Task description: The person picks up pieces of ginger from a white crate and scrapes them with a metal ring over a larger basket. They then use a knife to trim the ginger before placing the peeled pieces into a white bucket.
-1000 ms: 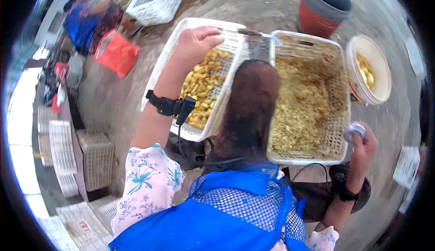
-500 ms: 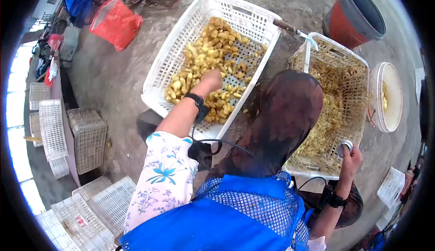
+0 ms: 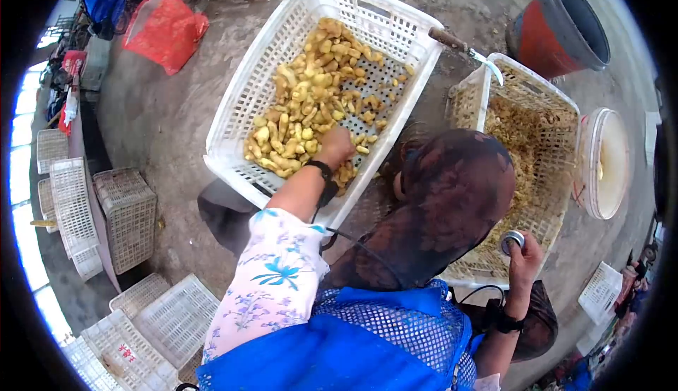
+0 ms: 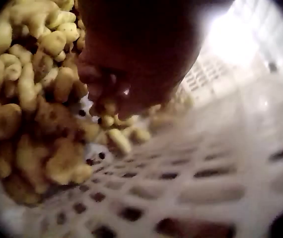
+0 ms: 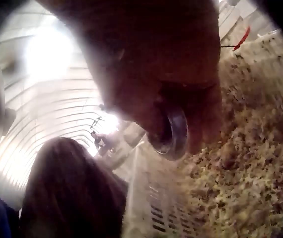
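Note:
My left hand (image 3: pixel 336 148) reaches down among pieces of ginger (image 3: pixel 311 94) in the white plastic crate (image 3: pixel 247 73). Its fingers are curled, and in the left wrist view a small yellow ginger piece (image 4: pixel 110 107) shows right at the fingertips; I cannot tell whether they grip it. Over the near edge of a second crate (image 3: pixel 474 278), my right hand (image 3: pixel 526 260) holds a short, silvery metal ring (image 3: pixel 511 241), hollow in the right wrist view, between thumb and fingers. Damp, shredded yellow-brown peelings (image 5: pixel 246 173) fill the bottom of this second crate.
A wooden-handled hooked blade (image 3: pixel 452 42) spans from the ginger crate's corner to the peelings crate. On the right stand a red and black bucket (image 3: pixel 540 38) and a white bucket (image 3: pixel 600 200). My knee (image 3: pixel 452 193) lies between the crates. Stacked crates (image 3: pixel 127 211) stand left.
My left hand has come down from above the crate's far end into the ginger, then shifted toward the crate's near right side. The right hand keeps hold of the metal ring. The head view has shifted.

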Demonstrator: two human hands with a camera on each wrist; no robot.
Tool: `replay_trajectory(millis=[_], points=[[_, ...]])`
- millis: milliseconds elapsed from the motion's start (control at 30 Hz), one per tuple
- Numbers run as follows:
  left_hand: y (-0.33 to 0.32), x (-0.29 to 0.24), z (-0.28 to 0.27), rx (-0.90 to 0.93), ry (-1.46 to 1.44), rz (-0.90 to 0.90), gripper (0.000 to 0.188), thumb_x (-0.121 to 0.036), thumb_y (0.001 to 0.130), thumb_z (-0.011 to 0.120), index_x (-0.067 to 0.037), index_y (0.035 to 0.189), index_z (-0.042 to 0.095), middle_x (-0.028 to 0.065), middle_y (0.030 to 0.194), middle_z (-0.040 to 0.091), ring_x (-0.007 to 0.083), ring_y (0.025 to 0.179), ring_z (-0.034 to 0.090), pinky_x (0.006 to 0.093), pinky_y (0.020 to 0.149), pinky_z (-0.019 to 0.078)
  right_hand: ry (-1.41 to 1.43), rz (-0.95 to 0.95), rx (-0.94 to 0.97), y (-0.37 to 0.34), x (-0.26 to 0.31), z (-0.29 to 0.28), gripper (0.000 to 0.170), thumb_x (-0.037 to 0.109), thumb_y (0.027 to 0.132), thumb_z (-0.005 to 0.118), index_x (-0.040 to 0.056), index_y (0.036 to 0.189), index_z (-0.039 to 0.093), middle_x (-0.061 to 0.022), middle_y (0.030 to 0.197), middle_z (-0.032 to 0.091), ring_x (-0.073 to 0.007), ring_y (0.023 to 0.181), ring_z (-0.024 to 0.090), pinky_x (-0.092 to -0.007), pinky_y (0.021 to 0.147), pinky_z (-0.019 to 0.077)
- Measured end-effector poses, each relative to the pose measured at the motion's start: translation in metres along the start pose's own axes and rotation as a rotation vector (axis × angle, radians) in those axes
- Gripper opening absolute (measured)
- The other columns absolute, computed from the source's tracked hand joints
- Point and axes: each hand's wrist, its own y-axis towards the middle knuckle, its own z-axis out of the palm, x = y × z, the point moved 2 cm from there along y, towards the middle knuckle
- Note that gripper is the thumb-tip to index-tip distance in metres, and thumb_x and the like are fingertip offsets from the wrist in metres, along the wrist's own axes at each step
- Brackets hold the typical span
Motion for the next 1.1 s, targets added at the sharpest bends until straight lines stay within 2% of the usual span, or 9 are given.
replay_trajectory(millis=[67, 133, 267, 467, 633, 733, 867, 967, 1100], points=[[-0.007, 0.000, -0.037, -0.005, -0.408, 0.091, 0.013, -0.015, 0.076, 0.073, -0.003, 0.079, 0.076, 0.0127, 0.074, 0.070, 0.0212, 0.064, 0.068, 0.0384, 0.057, 0.0526, 0.048, -0.006, -0.046, 0.001, -0.004, -0.008, 0.011, -0.002, 0.090, 0.064, 0.0007, 0.101, 0.068, -0.0006, 0.086, 0.065, -0.0096, 0.083, 0.060, -0.0250, 0.078, 0.0496], [-0.036, -0.034, -0.095, 0.095, -1.019, -0.007, 0.016, -0.010, 0.083, 0.070, 0.000, 0.094, 0.076, 0.0109, 0.081, 0.073, 0.0168, 0.069, 0.070, 0.0334, 0.057, 0.0538, 0.044, -0.010, -0.075, 0.004, 0.017, -0.015, 0.012, -0.002, 0.091, 0.063, -0.0009, 0.102, 0.068, -0.0007, 0.087, 0.066, -0.0085, 0.083, 0.060, -0.0244, 0.077, 0.0496], [-0.111, -0.121, -0.200, 0.088, -1.396, 0.398, 0.031, -0.001, 0.089, 0.063, 0.007, 0.118, 0.065, 0.0164, 0.107, 0.072, 0.0218, 0.085, 0.073, 0.0276, 0.067, 0.0573, 0.026, -0.117, -0.158, 0.011, 0.074, -0.029, 0.014, -0.001, 0.091, 0.064, -0.0011, 0.104, 0.068, -0.0014, 0.089, 0.067, -0.0080, 0.083, 0.061, -0.0239, 0.076, 0.0494], [-0.228, -0.246, -0.262, 0.160, -1.173, 0.834, 0.036, 0.004, 0.089, 0.061, 0.008, 0.125, 0.060, 0.0211, 0.112, 0.071, 0.0257, 0.086, 0.074, 0.0330, 0.070, 0.0613, 0.228, -0.411, -0.181, 0.007, 0.191, -0.033, 0.015, -0.005, 0.086, 0.064, -0.0012, 0.100, 0.067, -0.0006, 0.090, 0.066, -0.0080, 0.083, 0.060, -0.0239, 0.075, 0.0489], [-0.271, -0.314, -0.235, 0.204, -0.942, 0.902, 0.034, 0.002, 0.087, 0.068, 0.002, 0.121, 0.067, 0.0091, 0.102, 0.073, 0.0146, 0.080, 0.071, 0.0255, 0.073, 0.0564, 0.284, -0.683, -0.255, 0.001, 0.220, -0.052, 0.016, -0.004, 0.084, 0.068, -0.0012, 0.100, 0.067, -0.0012, 0.091, 0.066, -0.0085, 0.084, 0.060, -0.0246, 0.074, 0.0494], [-0.278, -0.336, -0.216, -0.148, -0.520, 1.196, 0.036, 0.002, 0.083, 0.070, -0.001, 0.119, 0.069, 0.0089, 0.100, 0.073, 0.0145, 0.084, 0.070, 0.0270, 0.074, 0.0547, 0.384, -0.538, -0.220, -0.003, 0.199, -0.061, 0.015, -0.003, 0.085, 0.069, -0.0017, 0.099, 0.067, -0.0029, 0.092, 0.066, -0.0077, 0.084, 0.060, -0.0250, 0.073, 0.0494], [-0.283, -0.364, -0.190, -0.059, -0.559, 1.237, 0.035, 0.001, 0.081, 0.075, 0.001, 0.116, 0.070, 0.0092, 0.099, 0.073, 0.0143, 0.084, 0.069, 0.0275, 0.073, 0.0545, 0.448, -0.418, -0.228, -0.018, 0.171, -0.082, 0.010, 0.003, 0.088, 0.070, -0.0006, 0.097, 0.069, -0.0020, 0.081, 0.066, -0.0070, 0.076, 0.060, -0.0250, 0.070, 0.0493], [-0.285, -0.386, -0.175, 0.283, -0.772, 1.063, 0.032, 0.002, 0.083, 0.075, 0.003, 0.115, 0.070, 0.0092, 0.100, 0.073, 0.0135, 0.081, 0.069, 0.0263, 0.071, 0.0554, 0.363, -0.298, -0.240, -0.013, 0.137, -0.104, 0.009, 0.006, 0.090, 0.070, -0.0003, 0.096, 0.071, 0.0007, 0.077, 0.067, -0.0065, 0.073, 0.060, -0.0240, 0.067, 0.0489], [-0.284, -0.413, -0.160, 0.333, -0.864, 0.995, 0.032, 0.003, 0.082, 0.076, 0.004, 0.114, 0.071, 0.0083, 0.104, 0.072, 0.0124, 0.084, 0.069, 0.0260, 0.074, 0.0559, 0.748, -0.192, -0.348, -0.014, 0.098, -0.125, 0.009, 0.005, 0.091, 0.068, -0.0016, 0.096, 0.071, 0.0015, 0.081, 0.068, -0.0058, 0.076, 0.062, -0.0236, 0.068, 0.0495]])
